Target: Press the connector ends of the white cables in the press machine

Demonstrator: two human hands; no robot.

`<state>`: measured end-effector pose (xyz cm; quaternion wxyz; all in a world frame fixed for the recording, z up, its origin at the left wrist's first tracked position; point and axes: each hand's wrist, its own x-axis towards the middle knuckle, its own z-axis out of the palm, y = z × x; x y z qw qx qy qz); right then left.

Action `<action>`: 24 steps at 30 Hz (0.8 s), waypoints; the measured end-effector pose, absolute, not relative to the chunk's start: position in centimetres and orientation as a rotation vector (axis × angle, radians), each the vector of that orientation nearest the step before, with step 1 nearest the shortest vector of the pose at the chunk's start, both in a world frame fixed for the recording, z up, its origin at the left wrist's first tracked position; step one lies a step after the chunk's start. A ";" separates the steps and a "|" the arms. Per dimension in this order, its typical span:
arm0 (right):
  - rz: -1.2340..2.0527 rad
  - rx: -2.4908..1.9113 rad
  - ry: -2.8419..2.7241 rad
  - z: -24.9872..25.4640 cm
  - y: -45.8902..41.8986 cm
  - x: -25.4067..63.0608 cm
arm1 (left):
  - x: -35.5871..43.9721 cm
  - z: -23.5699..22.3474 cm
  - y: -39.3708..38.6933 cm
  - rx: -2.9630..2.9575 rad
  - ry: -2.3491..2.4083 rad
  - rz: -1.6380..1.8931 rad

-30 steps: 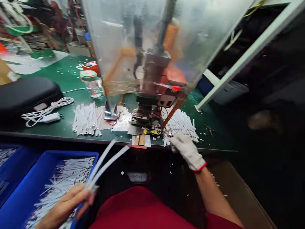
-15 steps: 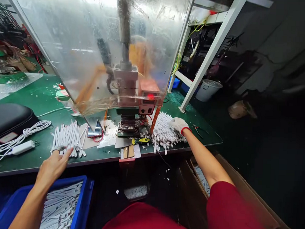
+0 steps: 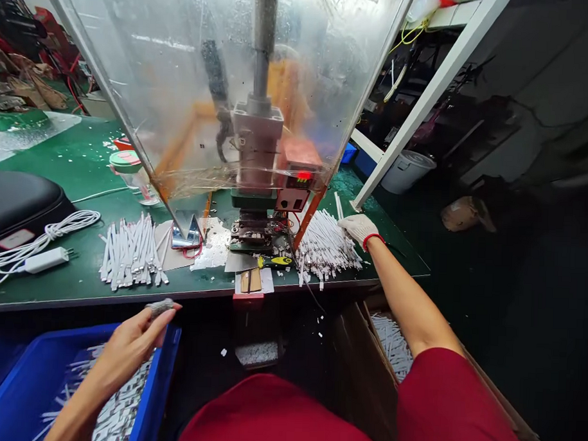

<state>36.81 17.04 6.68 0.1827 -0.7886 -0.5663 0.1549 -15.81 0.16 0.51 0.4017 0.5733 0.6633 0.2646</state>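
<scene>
My left hand (image 3: 138, 340) is bare but for a grey cover on one finger. It hovers over the near table edge and a blue bin, thumb and fingers drawn together with nothing seen between them. At the right, my right hand (image 3: 358, 229), in a white knitted glove with a red cuff, pinches a couple of short white cables (image 3: 338, 206). They stick up from the fingertips above a heaped pile of white cables (image 3: 324, 244). Another bundle of white cables (image 3: 131, 250) lies on the table beyond my left hand.
A press machine (image 3: 258, 148) stands mid-table behind a cloudy plastic shield (image 3: 173, 81). Before it lies a yellow-black handled tool (image 3: 276, 262). A phone (image 3: 186, 233), a charger (image 3: 46, 260) and a jar (image 3: 138, 180) are leftward. Below are the blue bin (image 3: 8, 390) and a cardboard box (image 3: 361, 351).
My left hand has moved from the left bundle toward me and to the right, its fingers closing together. My right hand has lifted a couple of cables at the pile. The view has shifted.
</scene>
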 end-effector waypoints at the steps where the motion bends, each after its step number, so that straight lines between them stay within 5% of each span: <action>1: 0.473 -2.163 -1.563 7.4 16.4 36.5 | -14.4 0.9 0.0 1.431 1.566 0.627; 12: 1.349 -1.403 -1.361 8.9 2.3 21.2 | 1.9 3.4 0.5 1.622 1.007 0.639; 24: 1.466 -1.235 -1.296 6.7 3.4 17.4 | -1.0 0.9 -1.9 1.019 0.787 0.505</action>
